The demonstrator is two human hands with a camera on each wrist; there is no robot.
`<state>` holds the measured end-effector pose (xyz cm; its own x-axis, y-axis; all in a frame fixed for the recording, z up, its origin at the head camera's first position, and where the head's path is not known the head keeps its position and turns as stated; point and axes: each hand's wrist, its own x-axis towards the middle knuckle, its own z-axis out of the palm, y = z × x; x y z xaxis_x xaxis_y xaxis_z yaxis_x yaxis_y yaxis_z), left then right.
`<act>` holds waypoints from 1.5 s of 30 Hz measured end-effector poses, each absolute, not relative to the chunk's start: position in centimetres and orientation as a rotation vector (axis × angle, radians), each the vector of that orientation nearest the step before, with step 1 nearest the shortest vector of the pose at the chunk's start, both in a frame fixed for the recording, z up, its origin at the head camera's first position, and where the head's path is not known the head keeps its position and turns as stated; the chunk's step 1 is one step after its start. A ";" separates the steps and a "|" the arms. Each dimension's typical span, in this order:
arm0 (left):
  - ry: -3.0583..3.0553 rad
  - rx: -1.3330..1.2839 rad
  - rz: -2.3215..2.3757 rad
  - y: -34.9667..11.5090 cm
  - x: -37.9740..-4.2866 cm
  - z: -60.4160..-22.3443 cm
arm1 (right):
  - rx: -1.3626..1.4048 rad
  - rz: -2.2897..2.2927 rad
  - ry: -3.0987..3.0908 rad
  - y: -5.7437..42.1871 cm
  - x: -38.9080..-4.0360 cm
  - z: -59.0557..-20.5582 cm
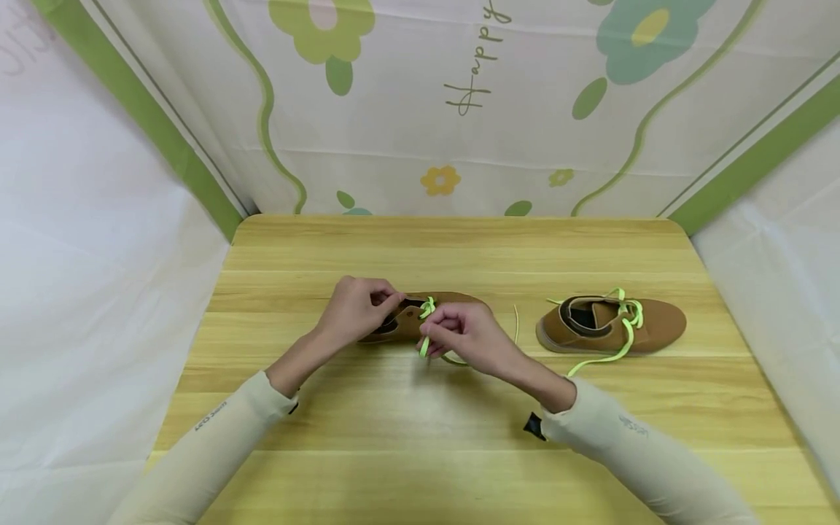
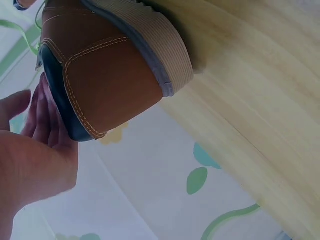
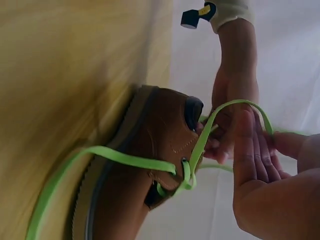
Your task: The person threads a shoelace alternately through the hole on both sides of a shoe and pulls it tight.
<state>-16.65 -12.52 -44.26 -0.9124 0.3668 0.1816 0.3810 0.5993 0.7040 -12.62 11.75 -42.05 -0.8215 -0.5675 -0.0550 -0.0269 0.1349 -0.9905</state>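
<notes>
A brown shoe [image 1: 453, 297] with a bright green shoelace [image 3: 200, 142] stands in front of me, toe to the right. My right hand [image 1: 462, 335] pinches the lace between thumb and forefinger, beside the shoe's near side. From the eyelets, the lace arches up to those fingers [image 3: 252, 150]. At the shoe's opening is my left hand [image 1: 357, 310], its thumb and fingers bent over the collar. In the left wrist view, the fingers [image 2: 47, 117] are partly hidden behind the heel collar; I cannot tell what they hold.
A second brown shoe [image 1: 656, 324] with green laces stands to the right, its lace trailing onto the wooden table [image 1: 420, 452]. A loose lace end [image 1: 516, 321] lies between the shoes. A flowered curtain [image 1: 394, 131] hangs behind the table, with white cloth at both sides.
</notes>
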 end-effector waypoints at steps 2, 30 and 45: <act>-2.738 -0.644 -1.271 -12.6 -16.7 -44.3 | -0.596 -1.688 2.000 11.3 -12.4 -42.5; -2.870 -0.780 -1.088 -11.5 -18.0 -45.3 | -1.085 -1.030 2.539 9.1 -10.6 -48.0; -2.846 -0.723 -1.093 -11.3 -18.2 -46.0 | -0.845 -0.888 2.914 14.9 -12.4 -45.8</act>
